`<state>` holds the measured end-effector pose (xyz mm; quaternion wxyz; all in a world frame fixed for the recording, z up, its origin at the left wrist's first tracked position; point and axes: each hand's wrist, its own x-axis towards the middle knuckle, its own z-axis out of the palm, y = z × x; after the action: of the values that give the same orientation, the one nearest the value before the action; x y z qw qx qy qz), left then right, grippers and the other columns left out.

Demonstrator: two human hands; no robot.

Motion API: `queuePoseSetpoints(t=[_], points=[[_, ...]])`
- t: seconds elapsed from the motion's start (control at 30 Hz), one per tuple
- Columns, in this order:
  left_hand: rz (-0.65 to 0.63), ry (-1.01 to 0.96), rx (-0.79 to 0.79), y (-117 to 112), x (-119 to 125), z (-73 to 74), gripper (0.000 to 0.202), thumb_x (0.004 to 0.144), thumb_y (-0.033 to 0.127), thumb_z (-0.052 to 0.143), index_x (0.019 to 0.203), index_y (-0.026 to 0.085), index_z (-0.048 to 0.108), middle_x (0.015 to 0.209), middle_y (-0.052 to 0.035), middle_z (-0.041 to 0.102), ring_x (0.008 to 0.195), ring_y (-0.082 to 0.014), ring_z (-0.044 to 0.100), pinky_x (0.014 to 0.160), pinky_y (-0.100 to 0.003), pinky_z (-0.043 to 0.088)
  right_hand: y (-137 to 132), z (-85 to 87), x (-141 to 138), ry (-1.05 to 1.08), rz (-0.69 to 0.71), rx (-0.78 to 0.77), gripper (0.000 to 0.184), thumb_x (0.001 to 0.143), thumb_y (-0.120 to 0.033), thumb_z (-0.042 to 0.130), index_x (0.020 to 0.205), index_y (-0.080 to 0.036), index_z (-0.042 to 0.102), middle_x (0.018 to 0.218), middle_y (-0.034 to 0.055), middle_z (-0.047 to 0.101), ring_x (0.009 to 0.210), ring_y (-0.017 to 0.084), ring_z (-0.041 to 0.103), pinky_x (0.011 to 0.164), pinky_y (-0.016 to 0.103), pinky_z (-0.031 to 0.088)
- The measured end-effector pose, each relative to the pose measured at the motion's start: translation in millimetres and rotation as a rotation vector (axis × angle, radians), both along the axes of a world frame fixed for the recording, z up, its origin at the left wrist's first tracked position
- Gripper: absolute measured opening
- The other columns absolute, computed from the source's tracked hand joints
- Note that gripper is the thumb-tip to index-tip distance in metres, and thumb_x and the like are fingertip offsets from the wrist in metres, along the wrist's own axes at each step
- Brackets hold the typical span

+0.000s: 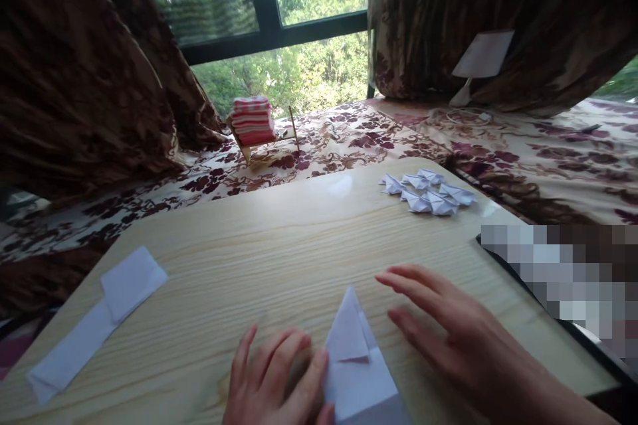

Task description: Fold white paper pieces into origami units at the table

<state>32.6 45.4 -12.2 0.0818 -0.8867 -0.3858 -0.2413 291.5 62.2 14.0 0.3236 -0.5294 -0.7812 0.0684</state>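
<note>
A partly folded sheet of white paper (pixel 359 378) lies near the front edge of the table, its pointed tip facing away from me and a small triangular flap folded on top. My left hand (pixel 279 375) rests at the paper's left side, thumb and fingertips touching its edge, the other fingers spread on the wood. To the right of the paper, my right hand (pixel 448 325) hovers with its fingers stretched and apart, holding nothing. The paper's near end runs out of view at the bottom.
Several folded white paper pieces (pixel 431 194) are grouped at the table's back right. White paper strips (pixel 100 319) lie at the left. A dark-edged, pixelated object (pixel 563 279) covers the right edge. Behind the wooden table (pixel 239 239) stand striped folded cloths (pixel 253 121) and a lamp (pixel 482 56).
</note>
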Motion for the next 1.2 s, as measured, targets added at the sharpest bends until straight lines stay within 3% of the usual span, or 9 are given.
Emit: queuePoseSetpoints(t=[0.13,0.33,0.47,0.6,0.73,0.87,1.0,1.07,1.2], points=[[0.0,-0.142,-0.08,-11.3,3.9,9.3,0.024,0.081,0.025,0.055,0.102,0.028,0.067,0.102,-0.0048,0.065,0.102,-0.0213,0.056,0.106,-0.047,0.022,9.5,12.8,-21.4,0.048,0.122,-0.344,0.025,0.085,-0.029,0.056,0.107,-0.02,0.061,0.099,0.0059,0.062,0.091,0.019,0.058,0.081,0.032,0.047],[0.049,-0.236,-0.185,-19.6,9.9,23.7,0.019,0.082,0.023,0.051,0.092,0.027,0.066,0.097,-0.0024,0.063,0.096,-0.0199,0.056,0.104,-0.048,0.022,12.9,24.3,-38.9,-0.049,0.131,-0.427,0.005,0.078,-0.018,0.059,0.079,-0.018,0.064,0.079,0.0023,0.06,0.077,0.017,0.056,0.068,0.029,0.043],[0.063,-0.249,-0.202,-20.6,11.7,25.2,0.015,0.081,0.023,0.053,0.086,0.027,0.066,0.091,-0.0015,0.061,0.089,-0.0199,0.056,0.102,-0.052,0.023,-2.8,22.8,-31.0,0.018,0.146,-0.352,0.025,0.08,-0.017,0.056,0.104,-0.018,0.06,0.089,0.0034,0.06,0.074,0.015,0.057,0.071,0.029,0.046],[0.05,-0.261,-0.189,-17.7,11.1,21.1,0.014,0.081,0.025,0.053,0.086,0.028,0.066,0.089,-0.0015,0.06,0.088,-0.0209,0.056,0.1,-0.055,0.025,-24.2,22.4,-26.5,-0.066,0.278,-0.12,0.041,0.074,-0.006,0.06,0.113,-0.02,0.056,0.106,0.0073,0.056,0.097,0.019,0.053,0.083,0.032,0.045],[0.042,-0.26,-0.195,-11.6,10.8,17.1,0.014,0.079,0.026,0.056,0.087,0.028,0.067,0.089,-0.0013,0.061,0.087,-0.0208,0.056,0.099,-0.053,0.028,-27.0,18.0,-32.8,-0.233,0.329,-0.009,0.028,0.079,-0.007,0.059,0.099,-0.026,0.062,0.113,0.0046,0.056,0.098,0.019,0.051,0.082,0.034,0.043],[0.034,-0.291,-0.174,-10.5,11.6,17.5,0.015,0.082,0.025,0.054,0.091,0.027,0.066,0.094,-0.002,0.063,0.091,-0.0213,0.056,0.099,-0.051,0.029,-16.0,12.6,-35.4,-0.321,0.408,0.07,0.014,0.089,-0.012,0.051,0.082,-0.021,0.06,0.103,0.0027,0.059,0.09,0.017,0.051,0.077,0.031,0.038],[-0.042,-0.231,0.028,-21.3,12.6,18.2,0.024,0.084,0.016,0.051,0.103,0.021,0.064,0.107,-0.0047,0.066,0.103,-0.0202,0.056,0.103,-0.043,0.028,-11.0,9.2,-33.0,-0.378,0.456,0.069,0.011,0.091,-0.018,0.051,0.081,-0.02,0.057,0.092,0.0015,0.06,0.081,0.017,0.048,0.07,0.031,0.034],[-0.128,-0.118,0.048,-27.7,13.0,14.8,0.027,0.082,0.017,0.056,0.108,0.018,0.063,0.112,-0.0058,0.066,0.105,-0.0198,0.057,0.103,-0.038,0.032,-11.8,9.0,-31.8,-0.388,0.456,0.05,0.01,0.09,-0.019,0.052,0.083,-0.02,0.057,0.089,0.0009,0.06,0.078,0.016,0.047,0.069,0.031,0.033],[-0.138,-0.037,0.07,-34.0,13.9,4.1,0.028,0.082,0.022,0.056,0.108,0.019,0.064,0.115,-0.0079,0.066,0.107,-0.0221,0.058,0.098,-0.039,0.04,-14.5,12.3,-30.5,-0.416,0.449,0.003,0.009,0.09,-0.018,0.052,0.083,-0.019,0.058,0.087,0.0005,0.061,0.078,0.016,0.048,0.068,0.03,0.032]])
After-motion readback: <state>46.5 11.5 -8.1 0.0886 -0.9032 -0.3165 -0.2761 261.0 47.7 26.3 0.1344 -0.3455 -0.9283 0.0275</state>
